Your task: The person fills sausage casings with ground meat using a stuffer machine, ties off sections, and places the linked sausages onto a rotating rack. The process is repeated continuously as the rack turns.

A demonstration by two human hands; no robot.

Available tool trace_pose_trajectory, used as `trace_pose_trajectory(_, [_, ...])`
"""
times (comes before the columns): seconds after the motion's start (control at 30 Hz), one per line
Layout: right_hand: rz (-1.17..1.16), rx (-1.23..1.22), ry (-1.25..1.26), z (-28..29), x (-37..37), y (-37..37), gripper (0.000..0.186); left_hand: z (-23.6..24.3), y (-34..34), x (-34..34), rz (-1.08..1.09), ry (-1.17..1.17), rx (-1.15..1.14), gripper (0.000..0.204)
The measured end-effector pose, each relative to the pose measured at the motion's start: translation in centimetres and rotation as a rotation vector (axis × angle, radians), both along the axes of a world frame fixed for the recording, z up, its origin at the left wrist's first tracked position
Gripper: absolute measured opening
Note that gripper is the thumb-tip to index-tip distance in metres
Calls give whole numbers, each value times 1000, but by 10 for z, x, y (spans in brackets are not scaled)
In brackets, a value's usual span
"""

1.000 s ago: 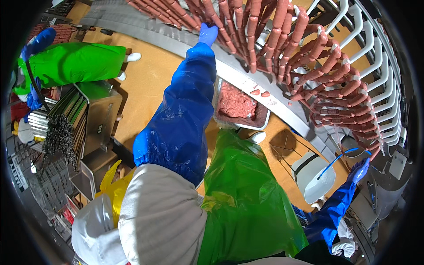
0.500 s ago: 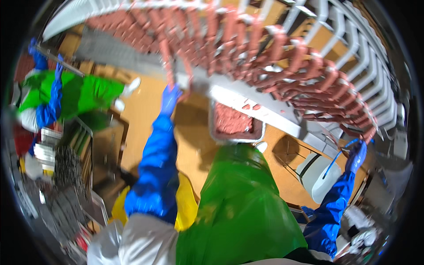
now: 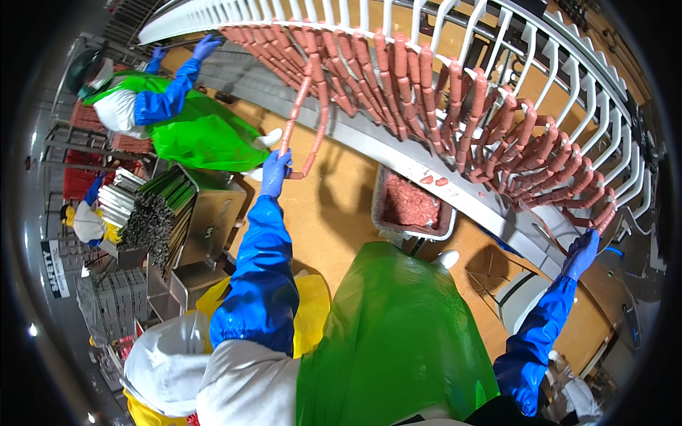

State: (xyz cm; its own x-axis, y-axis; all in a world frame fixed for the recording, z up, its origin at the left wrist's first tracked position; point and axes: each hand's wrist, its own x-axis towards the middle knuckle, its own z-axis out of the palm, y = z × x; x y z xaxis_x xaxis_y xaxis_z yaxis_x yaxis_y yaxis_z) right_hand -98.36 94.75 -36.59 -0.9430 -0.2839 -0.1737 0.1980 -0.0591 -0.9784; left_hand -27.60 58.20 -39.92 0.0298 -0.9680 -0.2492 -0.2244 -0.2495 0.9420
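Smooth, glossy sausage links (image 3: 426, 67); shiny plastic apron (image 3: 398, 319); slick plastic sleeve cover (image 3: 259, 270); matt white cloth sleeve (image 3: 245, 380).

Glossy blue sleeves (image 3: 259, 277); violet-blue gloves (image 3: 275, 175); green apron (image 3: 405, 334).

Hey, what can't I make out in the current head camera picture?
All in the head view:
- Left hand: palm, hidden by its own back.
- Right hand: its hold on the sausages, if any, hidden by the hand itself.
- Grey bin: floor, covered by pink meat.
- Wearer's left foot: behind the green apron.
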Motion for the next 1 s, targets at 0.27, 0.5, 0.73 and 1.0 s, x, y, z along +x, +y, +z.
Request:
trace_pose_trajectory(0.27, [134, 646, 732, -12, -12, 46, 32, 34, 3, -45, -68, -270, -97, 23])
trace_pose_trajectory(0.5, [27, 217, 345, 18, 7, 19, 29, 20, 7, -5, -74, -80, -65, 12])
trace_pose_trajectory(0.73, [7, 133, 354, 13, 0, 31, 27, -2, -10, -21, -22, -108, -69, 11])
trace_pose_trajectory(1.0, [31, 114, 361, 21, 7, 18, 32, -58, -19, -6, -229, -1300, -200, 20])
